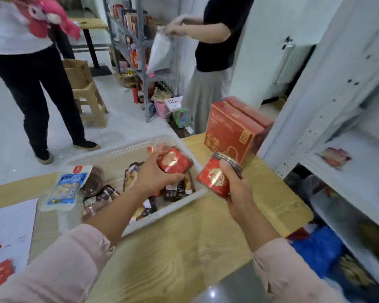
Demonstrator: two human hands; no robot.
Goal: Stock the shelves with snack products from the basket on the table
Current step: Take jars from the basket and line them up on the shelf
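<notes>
Both hands are full. The left hand (155, 173) curls over the first red jar (175, 164) just above the basket (127, 149), with its fingers wrapped across the label. The right hand (234, 184) grips the second red jar (212, 180) round its body, thumb up by the ribbed lid, and holds it tilted over the worktop (184, 248) just outside the basket's corner.

The step appears to be carrying this pair to the white shelves (370, 162) on the far side of the right hand. It would go best if the left jar is lifted clear of the basket rim before turning. Each jar should then be stood upright with its label facing out, the first one settled before the other is let go. The jars look smooth, so a full wrap seems safer than a fingertip pinch.

Both jars carry a round gold emblem on red, but any writing on them is too blurred to read. Beyond the right hand, the red carton (234, 130) shows large gold Chinese characters, seemingly 心想, and a gold tag reading 26. Left of the left hand lies a blue-and-white packet (68, 186) whose print is unreadable.
</notes>
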